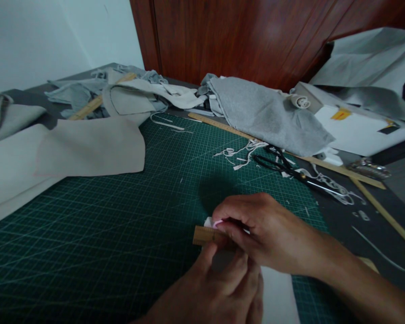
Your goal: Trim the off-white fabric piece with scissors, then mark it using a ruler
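A short wooden ruler (205,235) lies across a pale fabric piece (279,294) on the green cutting mat (121,243). My left hand (219,285) presses on the ruler and fabric, its fingers apart. Just above it, my right hand (256,222) pinches a small pink thing (217,222) between thumb and forefinger at the ruler's upper edge. Most of the pink thing is hidden by the fingers. Part of the fabric is covered by both hands.
Black scissors (300,175) lie at the right among white scraps (249,148). A long wooden ruler (219,126) runs behind them. Grey cloth (266,112) and a white box (361,126) stand at the back right. Large pale fabric pieces (94,146) cover the left.
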The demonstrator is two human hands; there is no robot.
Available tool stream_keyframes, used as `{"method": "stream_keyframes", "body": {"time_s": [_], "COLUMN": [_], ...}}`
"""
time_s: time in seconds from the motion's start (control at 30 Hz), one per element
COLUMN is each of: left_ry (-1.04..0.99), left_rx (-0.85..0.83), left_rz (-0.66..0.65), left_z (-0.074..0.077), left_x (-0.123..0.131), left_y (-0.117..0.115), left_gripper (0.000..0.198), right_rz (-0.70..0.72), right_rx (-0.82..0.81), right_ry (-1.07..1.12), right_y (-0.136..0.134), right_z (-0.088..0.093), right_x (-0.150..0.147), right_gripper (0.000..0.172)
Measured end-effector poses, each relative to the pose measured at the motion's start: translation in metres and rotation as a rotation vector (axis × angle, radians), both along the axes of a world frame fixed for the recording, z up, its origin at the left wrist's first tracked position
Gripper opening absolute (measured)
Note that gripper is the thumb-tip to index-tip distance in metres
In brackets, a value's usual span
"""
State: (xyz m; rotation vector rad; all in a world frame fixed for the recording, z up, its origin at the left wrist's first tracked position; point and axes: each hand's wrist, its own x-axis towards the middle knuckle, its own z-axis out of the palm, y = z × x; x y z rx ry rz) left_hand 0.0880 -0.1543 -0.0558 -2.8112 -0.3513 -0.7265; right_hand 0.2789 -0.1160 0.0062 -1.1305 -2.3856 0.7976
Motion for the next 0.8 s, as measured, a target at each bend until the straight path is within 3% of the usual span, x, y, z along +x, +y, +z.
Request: {"method": "stream_keyframes", "body": {"time_s": [0.27, 0.57, 0.8], "left_ry": [0.102, 0.088, 0.088], "left_rx": [-0.036, -0.038, -0.054], "left_rz": [0.052, 0.047, 0.058], "left_z": [0.003, -0.004, 0.002], "left_x": [-0.004, -0.005, -0.004], "left_y": [-0.005, -0.004, -0.005], "left_gripper": [0.034, 0.041, 0.043], "right_rz": [0.020, -0.023, -0.072], "right_rx": [-0.002, 0.005, -0.020], "right_ry": [-0.030, -0.050, -0.075], "right_y": [-0.008, -0.020, -0.029], "right_z": [0.002, -0.001, -0.001], "right_x": [0.010, 0.029, 0.042], "right_gripper": [0.024, 0.023, 0.022]}}
